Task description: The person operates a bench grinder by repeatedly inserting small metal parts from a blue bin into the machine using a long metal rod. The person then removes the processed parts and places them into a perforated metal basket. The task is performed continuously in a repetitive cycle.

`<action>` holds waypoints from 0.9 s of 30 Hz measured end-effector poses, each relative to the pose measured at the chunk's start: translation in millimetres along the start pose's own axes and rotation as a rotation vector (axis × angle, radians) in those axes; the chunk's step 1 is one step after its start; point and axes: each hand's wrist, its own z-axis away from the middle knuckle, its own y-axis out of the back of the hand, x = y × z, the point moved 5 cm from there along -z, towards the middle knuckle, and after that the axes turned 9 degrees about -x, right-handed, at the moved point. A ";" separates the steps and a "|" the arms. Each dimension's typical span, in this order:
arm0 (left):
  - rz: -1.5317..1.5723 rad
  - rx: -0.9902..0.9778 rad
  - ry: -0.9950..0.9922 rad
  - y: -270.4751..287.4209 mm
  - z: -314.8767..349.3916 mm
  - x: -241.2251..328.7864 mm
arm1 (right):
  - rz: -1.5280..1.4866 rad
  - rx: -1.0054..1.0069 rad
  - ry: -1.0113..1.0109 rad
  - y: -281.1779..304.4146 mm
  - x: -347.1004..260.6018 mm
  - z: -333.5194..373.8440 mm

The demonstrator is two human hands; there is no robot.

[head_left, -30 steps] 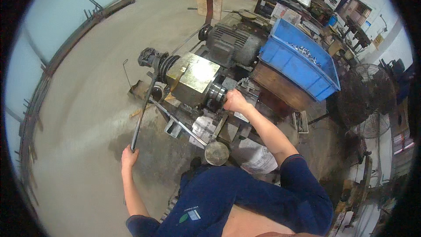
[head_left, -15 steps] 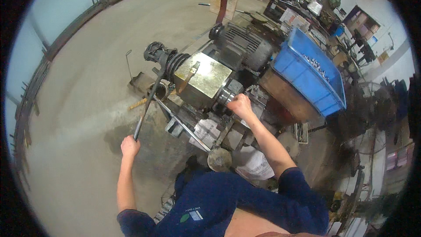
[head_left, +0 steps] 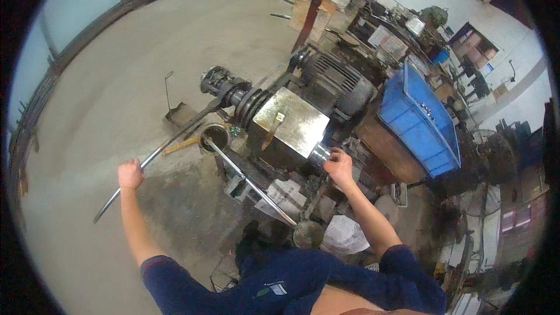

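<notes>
My left hand is closed around a long metal lever, out to the left of the machine. The lever's far end meets the back of the spindle, by the dark ringed pulley. At the spindle's front end, my right hand has its fingers curled against the shiny round collar. Whatever those fingers pinch is hidden. Between my hands sits the boxy metal headstock, with a small brush-like tool lying on top. A second bright metal rod slants toward me below it.
A blue plastic crate with small metal parts rests on a brown box to the right. Behind the headstock is a finned electric motor. A round cup stands left of the headstock; white paper lies near me.
My left hand has swung the lever outward to the left and slightly up. My right hand remains at the collar. The view has shifted, so the machine appears lower and farther right.
</notes>
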 end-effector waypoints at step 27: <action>0.067 -0.607 -0.185 -130.6 -12.2 305.9 | 0.143 0.190 -0.572 161.1 207.2 308.4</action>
